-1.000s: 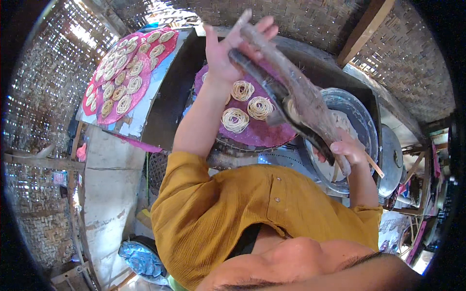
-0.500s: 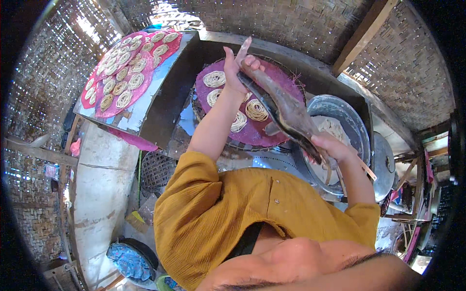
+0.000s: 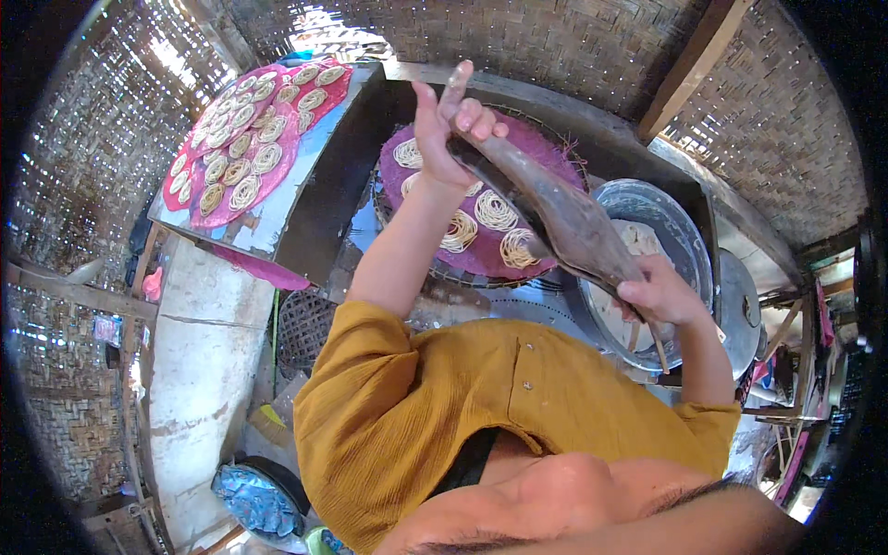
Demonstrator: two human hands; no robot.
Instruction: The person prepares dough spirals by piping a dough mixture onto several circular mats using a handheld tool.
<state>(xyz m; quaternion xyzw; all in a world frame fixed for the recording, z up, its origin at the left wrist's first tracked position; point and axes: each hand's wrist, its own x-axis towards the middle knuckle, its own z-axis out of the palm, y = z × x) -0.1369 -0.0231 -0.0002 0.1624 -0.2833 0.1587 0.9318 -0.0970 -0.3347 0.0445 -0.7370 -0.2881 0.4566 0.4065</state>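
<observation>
My left hand (image 3: 446,139) grips the upper end of a long grey-brown wooden tool (image 3: 578,217); its thumb and index finger stick up. My right hand (image 3: 661,291) is closed on the tool's lower right end, where a thin stick (image 3: 659,347) shows below it. The tool slants across a round tray (image 3: 532,139) lined with purple cloth. Pale coils of thin strands lie on that cloth, one coil (image 3: 496,211) beside the tool's middle. Another coil (image 3: 516,249) lies by a stub projecting under the tool. Part of the tray is hidden by the tool and my left forearm.
A large grey basin (image 3: 689,222) holding pale dough-like stuff stands at the right, beside a round metal lid (image 3: 738,314). At the left, many coils lie on pink cloths (image 3: 277,190) over a box. Woven walls (image 3: 555,46) surround the place.
The tool's two long arms have come closer together, narrowing the gap between them. Its right end and my right hand have shifted right. The coils' positions differ; another shows by the stub.
</observation>
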